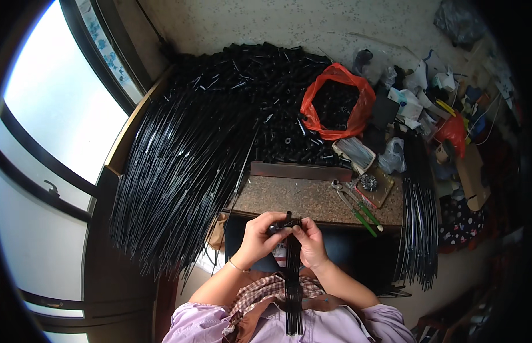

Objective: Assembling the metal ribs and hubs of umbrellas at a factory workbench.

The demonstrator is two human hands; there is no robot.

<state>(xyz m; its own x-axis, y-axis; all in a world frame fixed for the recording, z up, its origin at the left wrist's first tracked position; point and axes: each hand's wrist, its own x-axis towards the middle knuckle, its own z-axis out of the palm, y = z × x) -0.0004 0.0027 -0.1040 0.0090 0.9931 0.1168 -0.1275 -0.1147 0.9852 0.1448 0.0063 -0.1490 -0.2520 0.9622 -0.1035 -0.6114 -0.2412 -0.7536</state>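
Note:
My left hand point(260, 233) and my right hand point(312, 241) meet in front of my lap, just off the table's near edge. Between them is the top of a bundle of thin black rods point(293, 274), which hangs straight down over my apron. My right thumb and fingers pinch the rods near their upper end. In the curled fingers of my left hand is a short black tube point(274, 228), held close against the bundle; the fingers partly hide it. Whether the tube touches the rod ends cannot be made out.
Long black rods point(174, 166) cover the table's left side and overhang its edge. Behind lies a heap of short black tubes point(237, 74), beside a red plastic bag point(363, 97). Green-handled pincers point(357, 211) rest on the speckled table point(283, 197). More rods point(420, 223) hang at right.

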